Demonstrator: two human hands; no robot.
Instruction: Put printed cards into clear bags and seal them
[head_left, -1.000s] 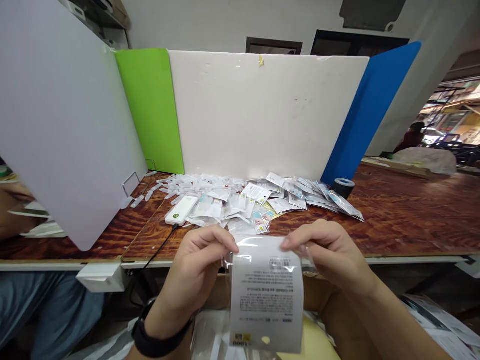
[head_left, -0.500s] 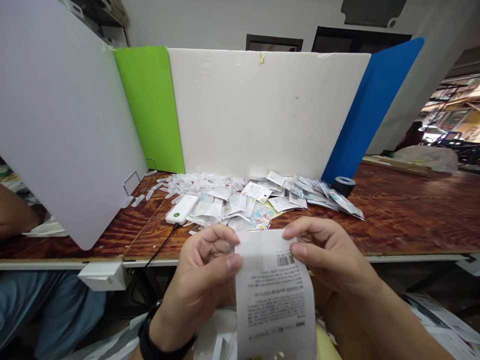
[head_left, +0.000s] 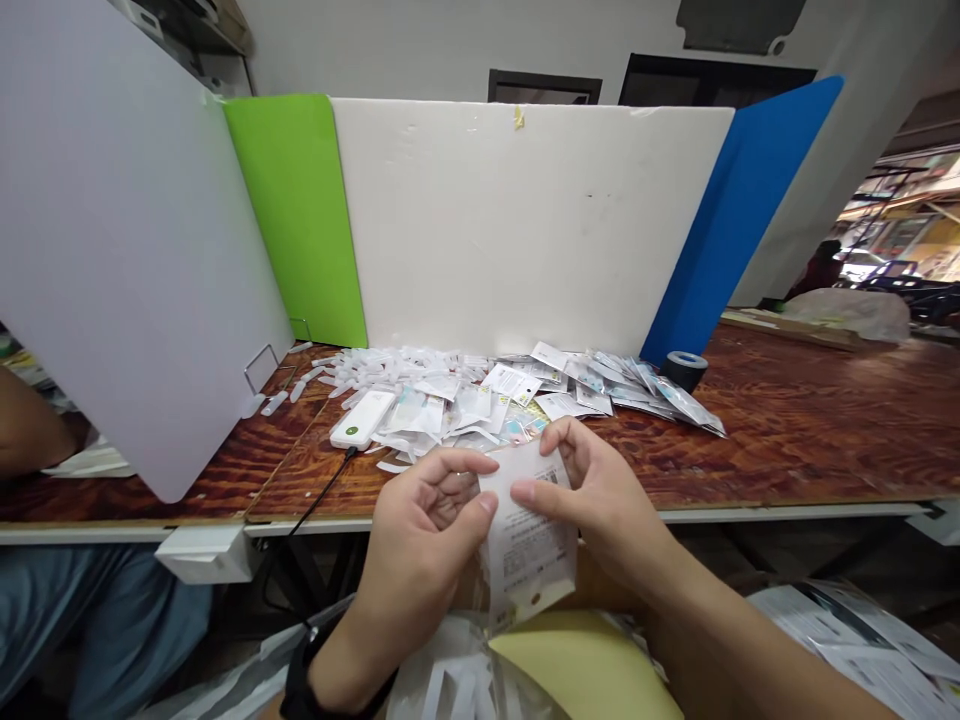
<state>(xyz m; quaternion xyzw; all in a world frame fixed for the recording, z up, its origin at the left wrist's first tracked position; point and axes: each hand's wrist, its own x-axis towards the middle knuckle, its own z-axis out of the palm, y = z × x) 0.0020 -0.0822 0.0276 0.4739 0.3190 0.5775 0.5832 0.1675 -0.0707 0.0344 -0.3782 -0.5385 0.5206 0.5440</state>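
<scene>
A white printed packet [head_left: 529, 550] with a barcode and small text hangs between my hands, in front of the table's edge. My left hand [head_left: 427, 530] pinches its upper left edge between thumb and fingers; a black band is on that wrist. My right hand [head_left: 600, 490] holds the top right part, its thumb lying across the printed face. Beneath the packet are a yellow sheet [head_left: 592, 660] and a clear bag [head_left: 457, 680] of white pieces.
Small white tubes [head_left: 382, 366], flat packets [head_left: 555, 380], a white device [head_left: 364, 418] with a black cable and a black tape roll [head_left: 684, 371] lie on the wooden table [head_left: 810, 420]. White, green and blue panels stand around. A person's arm [head_left: 30, 425] shows at the left.
The packet and my right hand have moved up and left, away from the camera, and the packet now tilts. More of the yellow sheet shows below it. Both hands keep hold.
</scene>
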